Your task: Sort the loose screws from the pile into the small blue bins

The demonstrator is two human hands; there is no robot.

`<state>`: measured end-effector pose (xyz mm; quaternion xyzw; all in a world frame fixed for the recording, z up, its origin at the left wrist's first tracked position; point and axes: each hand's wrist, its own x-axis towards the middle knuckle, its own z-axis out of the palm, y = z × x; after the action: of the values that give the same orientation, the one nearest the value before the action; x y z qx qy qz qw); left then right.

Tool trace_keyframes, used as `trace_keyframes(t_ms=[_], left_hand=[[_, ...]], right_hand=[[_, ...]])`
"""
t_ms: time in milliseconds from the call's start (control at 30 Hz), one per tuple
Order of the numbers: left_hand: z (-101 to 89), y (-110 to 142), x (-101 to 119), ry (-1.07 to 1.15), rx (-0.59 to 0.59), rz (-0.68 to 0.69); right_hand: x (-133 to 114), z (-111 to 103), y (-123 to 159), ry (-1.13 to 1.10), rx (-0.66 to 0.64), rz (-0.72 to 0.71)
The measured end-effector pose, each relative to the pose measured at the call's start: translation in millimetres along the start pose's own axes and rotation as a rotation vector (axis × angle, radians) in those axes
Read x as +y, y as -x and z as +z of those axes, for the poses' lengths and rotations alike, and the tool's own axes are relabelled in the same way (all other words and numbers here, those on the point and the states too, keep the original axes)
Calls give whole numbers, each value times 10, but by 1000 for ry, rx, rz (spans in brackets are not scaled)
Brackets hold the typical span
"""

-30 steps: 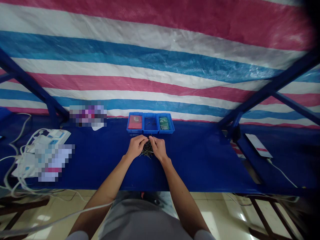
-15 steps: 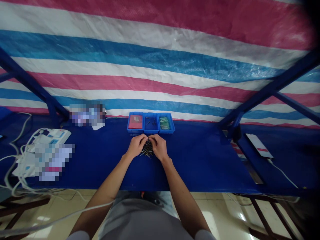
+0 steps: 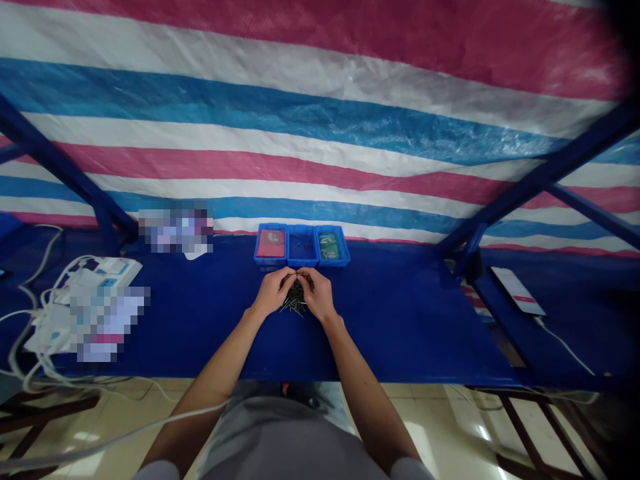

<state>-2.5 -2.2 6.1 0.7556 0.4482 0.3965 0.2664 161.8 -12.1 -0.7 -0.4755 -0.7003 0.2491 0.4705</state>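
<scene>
Over a pile of thin dark and brass-coloured screws [image 3: 296, 301] on the blue table, my two hands meet at the fingertips. My left hand [image 3: 273, 291] is closed in a pinch at the pile's left side. Mirroring it on the right, my right hand [image 3: 317, 292] is also pinched. A thin dark piece, seemingly a screw, spans the fingertips; its ends are hidden by the fingers. Just beyond the hands stand three joined blue bins: the left bin [image 3: 271, 261] has a red bottom, the middle bin [image 3: 302, 263] holds a few screws, and the right bin [image 3: 345, 257] holds light-coloured pieces on green.
A white power strip [image 3: 131, 268] with tangled cables lies at the left, beside blurred-out items. To the right, a phone [image 3: 518, 291] rests on a cable. Blue slanted frame bars [image 3: 540, 177] rise at both sides before a striped tarp [image 3: 320, 120].
My fingertips have drawn slightly closer together, the right hand edging left. A thin dark piece now shows between them. The bins and pile look the same.
</scene>
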Motion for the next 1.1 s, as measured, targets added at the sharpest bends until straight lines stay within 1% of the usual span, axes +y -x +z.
trace_keyframes(t_ms=[133, 333, 667, 800, 900, 1100], left_hand=[[8, 3, -5, -4, -2, -8], [5, 13, 13, 14, 34, -25], [12, 4, -2, 7, 41, 7], [11, 3, -17, 8, 39, 5], [7, 2, -17, 25, 37, -8], [-1, 0, -4, 25, 20, -24]], right_hand=[[11, 0, -6, 4, 1, -3], [5, -20, -3, 16, 8, -11], [8, -42, -1, 85, 4, -14], [21, -29, 2, 43, 2, -14], [24, -14, -1, 17, 7, -35], [0, -24, -6, 44, -8, -71]])
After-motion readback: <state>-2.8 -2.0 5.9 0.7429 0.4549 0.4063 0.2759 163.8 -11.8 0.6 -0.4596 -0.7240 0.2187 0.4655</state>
